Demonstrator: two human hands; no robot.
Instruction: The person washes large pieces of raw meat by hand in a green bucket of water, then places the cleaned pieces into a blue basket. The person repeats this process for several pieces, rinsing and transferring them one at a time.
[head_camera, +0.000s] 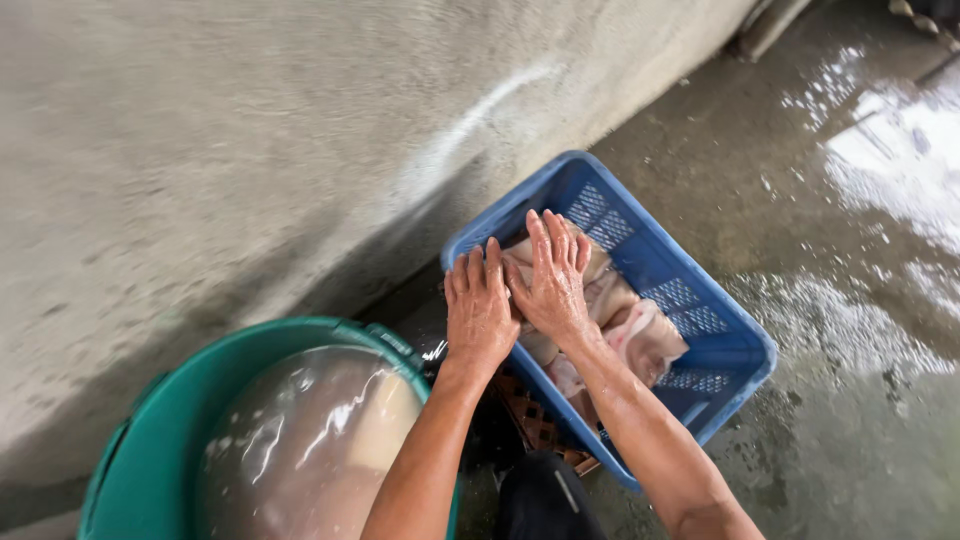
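A blue plastic crate (735, 350) with slotted walls stands on the wet floor and holds several pale pink pieces of raw meat (645, 335). My left hand (478, 310) lies flat over the crate's near left rim, fingers together. My right hand (553, 275) presses palm down on the meat at the crate's far end, fingers spread and pointing away from me. Both forearms are wet. I cannot tell whether either hand grips anything beneath it.
A green tub (150, 450) full of cloudy water sits at the lower left. A rough concrete wall (250, 150) rises behind both containers. The concrete floor (850, 250) to the right is wet with puddles. A reddish grate (535, 425) shows under the crate's near side.
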